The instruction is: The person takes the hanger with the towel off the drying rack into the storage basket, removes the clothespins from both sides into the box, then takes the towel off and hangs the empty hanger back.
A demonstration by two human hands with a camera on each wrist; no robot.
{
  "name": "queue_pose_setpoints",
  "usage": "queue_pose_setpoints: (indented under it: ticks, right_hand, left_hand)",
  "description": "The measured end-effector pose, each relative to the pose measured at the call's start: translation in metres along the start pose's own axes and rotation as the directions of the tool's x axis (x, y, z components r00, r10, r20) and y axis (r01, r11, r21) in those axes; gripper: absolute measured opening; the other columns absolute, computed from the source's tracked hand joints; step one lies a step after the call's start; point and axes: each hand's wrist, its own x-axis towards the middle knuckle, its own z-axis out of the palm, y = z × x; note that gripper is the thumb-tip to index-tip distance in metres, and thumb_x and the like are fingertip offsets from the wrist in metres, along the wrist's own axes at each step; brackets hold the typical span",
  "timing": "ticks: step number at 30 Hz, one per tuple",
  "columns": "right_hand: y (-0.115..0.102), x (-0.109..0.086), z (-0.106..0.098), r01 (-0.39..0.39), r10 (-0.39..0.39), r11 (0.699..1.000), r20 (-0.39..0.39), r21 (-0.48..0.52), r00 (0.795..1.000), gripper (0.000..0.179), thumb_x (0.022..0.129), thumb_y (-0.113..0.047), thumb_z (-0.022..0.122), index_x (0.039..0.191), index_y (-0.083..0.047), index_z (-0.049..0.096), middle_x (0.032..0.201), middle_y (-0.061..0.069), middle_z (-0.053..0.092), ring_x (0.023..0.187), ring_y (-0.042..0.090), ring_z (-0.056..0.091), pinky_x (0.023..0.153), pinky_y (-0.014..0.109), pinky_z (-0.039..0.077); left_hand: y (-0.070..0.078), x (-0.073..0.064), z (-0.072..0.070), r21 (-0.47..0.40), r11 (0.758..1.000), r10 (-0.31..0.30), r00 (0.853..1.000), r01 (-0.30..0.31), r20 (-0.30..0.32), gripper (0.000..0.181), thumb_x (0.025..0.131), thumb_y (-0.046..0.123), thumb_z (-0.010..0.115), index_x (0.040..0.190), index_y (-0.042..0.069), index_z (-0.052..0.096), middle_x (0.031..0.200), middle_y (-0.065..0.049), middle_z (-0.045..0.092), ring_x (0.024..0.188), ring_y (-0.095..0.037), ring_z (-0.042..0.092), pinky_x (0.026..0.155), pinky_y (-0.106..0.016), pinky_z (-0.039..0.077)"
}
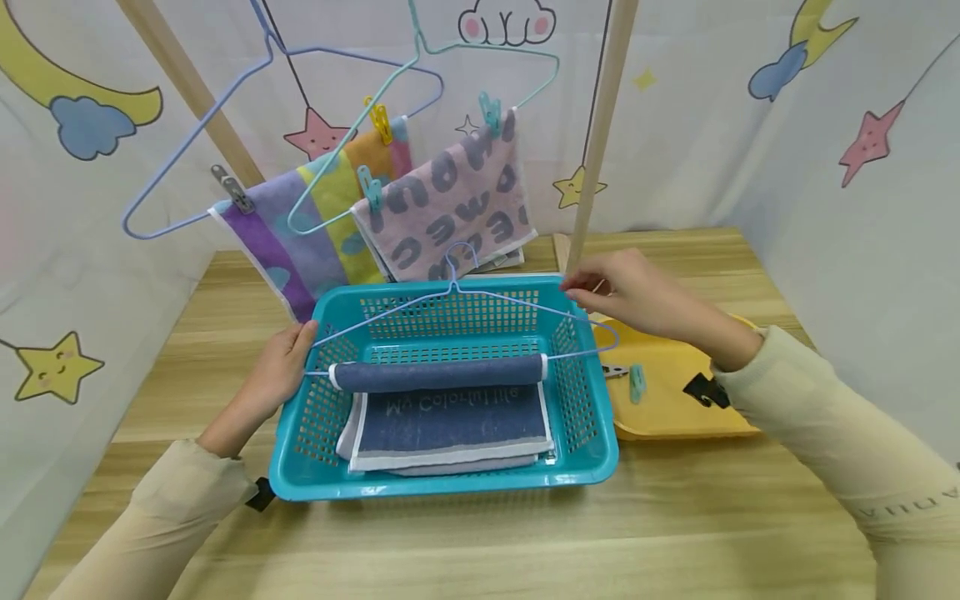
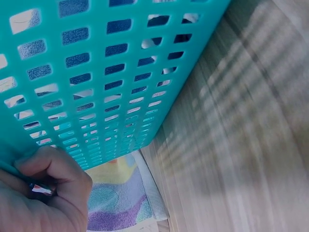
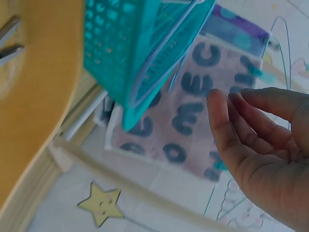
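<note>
A dark blue towel (image 1: pixel 457 421) with faint lettering hangs folded over the lower bar of a blue hanger (image 1: pixel 450 290). The hanger lies across the teal laundry basket (image 1: pixel 442 482), its right corner past the rim. My left hand (image 1: pixel 281 367) grips the basket's left rim; the hanger's left corner is hidden there. In the left wrist view that left hand (image 2: pixel 48 193) has its thumb and fingers curled at the rim. My right hand (image 1: pixel 633 292), fingers loosely bent and holding nothing, hovers above the basket's far right corner. The right wrist view shows the right hand (image 3: pixel 263 150) with nothing between the fingers.
Behind the basket hang a striped towel (image 1: pixel 300 217) and a pink lettered towel (image 1: pixel 453 204), clipped to hangers. Wooden poles (image 1: pixel 603 108) rise at the back. A yellow tray (image 1: pixel 675 417) on the right holds a teal clothespin (image 1: pixel 637 383) and a grey clip.
</note>
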Motion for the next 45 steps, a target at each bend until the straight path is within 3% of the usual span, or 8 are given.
queue_pose_setpoints:
  ticks: [14,21,26,29,33,36,39,45]
  right_hand:
    - [-0.031,0.030,0.035,0.179,-0.177,0.984,0.187,0.006,0.966,0.016,0.094,-0.010,0.070,0.107,-0.001,0.071,0.097,0.005,0.070,0.084,0.013,0.066,0.074,0.028,0.055]
    - [-0.035,0.035,0.041,0.191,-0.185,0.981,0.204,-0.011,0.961,0.015,0.094,-0.011,0.070,0.106,-0.002,0.071,0.096,0.004,0.069,0.084,0.013,0.065,0.074,0.026,0.054]
    - [-0.038,0.037,0.042,0.201,-0.196,0.980,0.202,-0.005,0.960,0.015,0.095,-0.010,0.070,0.107,-0.001,0.071,0.097,0.005,0.070,0.084,0.013,0.065,0.075,0.027,0.054]
    - [-0.039,0.038,0.042,0.210,-0.206,0.978,0.197,0.005,0.958,0.015,0.094,-0.008,0.070,0.107,0.000,0.071,0.097,0.005,0.070,0.084,0.013,0.065,0.074,0.027,0.054]
    - [-0.040,0.038,0.041,0.217,-0.215,0.976,0.196,0.011,0.957,0.014,0.094,-0.008,0.070,0.106,0.000,0.071,0.096,0.005,0.069,0.083,0.013,0.065,0.074,0.028,0.054]
    - [-0.041,0.038,0.041,0.215,-0.213,0.977,0.199,0.012,0.957,0.014,0.095,-0.009,0.069,0.106,0.000,0.071,0.095,0.005,0.069,0.083,0.014,0.065,0.074,0.028,0.054]
    - [-0.042,0.038,0.042,0.208,-0.206,0.978,0.204,0.013,0.957,0.014,0.095,-0.009,0.069,0.106,-0.001,0.071,0.095,0.005,0.069,0.083,0.013,0.065,0.074,0.027,0.054]
    - [-0.044,0.038,0.043,0.203,-0.200,0.979,0.213,0.010,0.956,0.014,0.095,-0.009,0.068,0.107,-0.001,0.071,0.095,0.004,0.069,0.083,0.012,0.065,0.074,0.027,0.054]
  left_hand:
    - [0.003,0.003,-0.005,0.004,1.000,-0.015,0.999,0.015,0.036,0.048,0.111,0.034,0.026,0.089,-0.001,0.052,0.069,-0.006,0.047,0.057,-0.014,0.051,0.052,-0.031,0.046]
    - [0.004,0.005,-0.011,-0.044,0.994,-0.099,0.990,0.104,0.102,0.053,0.110,0.038,0.025,0.102,-0.006,0.055,0.074,-0.008,0.052,0.063,-0.015,0.055,0.057,-0.031,0.050]
    - [0.006,0.009,-0.016,-0.124,0.973,-0.180,0.977,0.195,0.118,0.058,0.107,0.043,0.028,0.121,-0.011,0.043,0.099,-0.019,0.051,0.079,-0.018,0.053,0.065,-0.030,0.050]
    - [0.013,0.009,-0.020,-0.090,0.984,-0.154,0.988,0.155,0.015,0.053,0.105,0.041,0.039,0.124,-0.008,0.037,0.103,-0.017,0.043,0.082,-0.020,0.045,0.065,-0.030,0.042]
    - [0.026,0.012,-0.027,-0.016,1.000,-0.013,0.998,0.012,-0.059,0.040,0.104,0.029,0.050,0.119,-0.007,0.047,0.091,-0.012,0.046,0.075,-0.019,0.042,0.063,-0.027,0.036]
    - [0.039,0.016,-0.032,0.011,0.998,0.064,0.998,-0.064,0.001,0.034,0.105,0.026,0.050,0.117,-0.006,0.055,0.094,-0.014,0.054,0.080,-0.020,0.046,0.067,-0.026,0.039]
    - [0.052,0.020,-0.034,0.034,0.997,0.072,0.993,-0.075,0.096,0.040,0.106,0.031,0.050,0.125,-0.003,0.056,0.111,-0.018,0.059,0.096,-0.027,0.053,0.080,-0.033,0.044]
    - [0.068,0.028,-0.034,0.030,0.994,0.097,0.960,-0.108,0.261,0.045,0.106,0.028,0.051,0.136,-0.005,0.052,0.130,-0.025,0.056,0.117,-0.039,0.054,0.098,-0.054,0.043]
